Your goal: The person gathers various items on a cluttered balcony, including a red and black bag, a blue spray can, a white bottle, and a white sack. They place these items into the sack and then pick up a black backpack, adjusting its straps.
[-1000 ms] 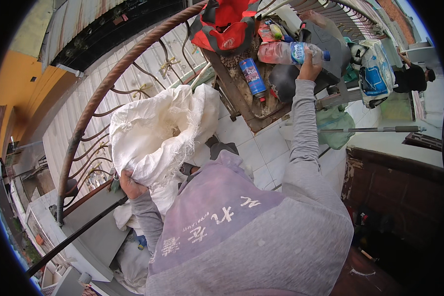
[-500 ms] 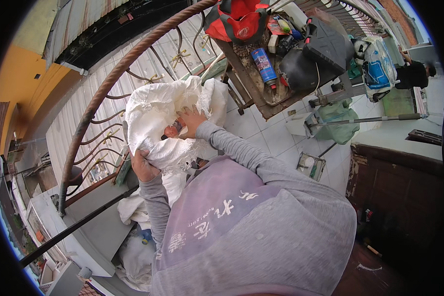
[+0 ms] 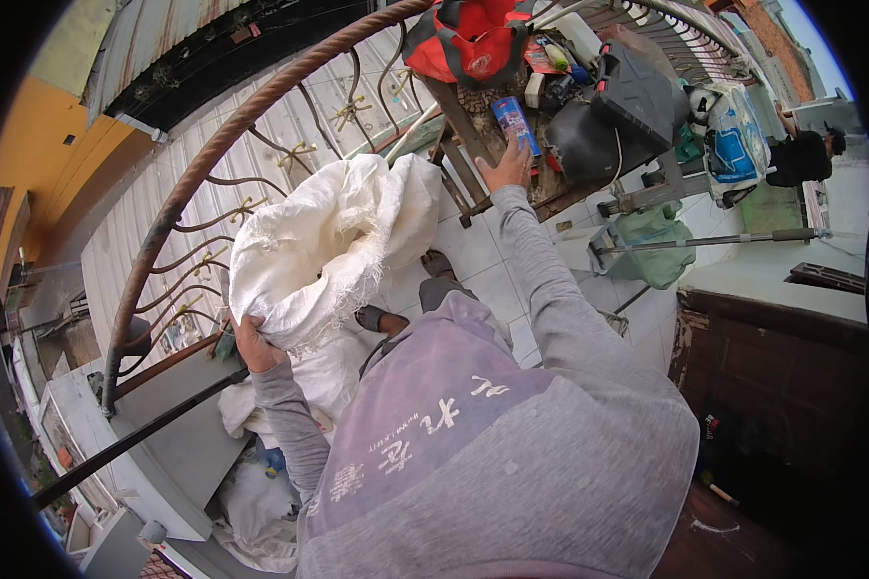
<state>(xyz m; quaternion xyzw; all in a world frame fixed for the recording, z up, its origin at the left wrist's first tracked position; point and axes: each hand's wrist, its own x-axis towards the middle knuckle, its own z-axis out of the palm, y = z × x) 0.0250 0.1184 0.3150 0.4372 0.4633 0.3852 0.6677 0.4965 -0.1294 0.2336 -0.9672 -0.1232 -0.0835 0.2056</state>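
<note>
A white woven sack (image 3: 299, 256) with a frayed rim stands with its mouth loosely gaping. My left hand (image 3: 258, 344) pinches the near left part of that rim. My right hand (image 3: 509, 166) is stretched out over the near edge of the table (image 3: 550, 207), fingers apart. Its fingertips overlap the lower end of a blue spray can (image 3: 515, 124) lying there; whether they touch it I cannot tell. What lies inside the sack is hidden in shadow.
A red bag (image 3: 473, 43) and a black case (image 3: 637, 101) sit on the cluttered table. A rusty curved railing (image 3: 198, 164) runs along the left. More white sacks (image 3: 256, 507) lie at lower left. Another person (image 3: 806, 159) is at far right.
My right hand has come out of the sack's mouth and moved up and right to the spray can. My left hand still grips the rim, shifted slightly left.
</note>
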